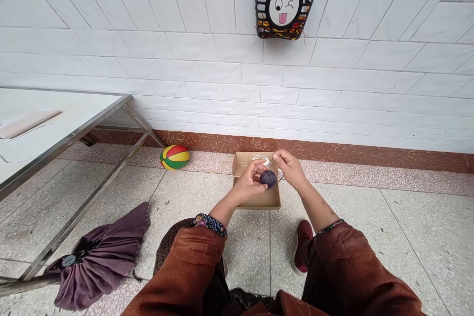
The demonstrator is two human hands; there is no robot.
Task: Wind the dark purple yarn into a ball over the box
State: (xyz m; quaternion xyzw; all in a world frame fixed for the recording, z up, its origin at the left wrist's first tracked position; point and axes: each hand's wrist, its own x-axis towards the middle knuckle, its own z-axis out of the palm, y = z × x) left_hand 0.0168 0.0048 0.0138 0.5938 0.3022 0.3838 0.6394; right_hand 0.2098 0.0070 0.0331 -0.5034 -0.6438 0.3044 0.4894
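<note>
A small ball of dark purple-grey yarn sits in the fingers of my left hand, above an open cardboard box. To its right is my right hand, thumb and forefinger pinched together. A dark strand shows just below that hand, by the ball; the pinch itself seems to hold yarn, though its exact path is too fine to follow. Loose cream-white yarn lies in the far part of the box, partly hidden behind my left fingers.
A striped ball rests near the wall, by the leg of a metal-framed table. A purple umbrella lies half-folded on the floor at left. On the wall hangs a black basket. My shoe stands right of the box.
</note>
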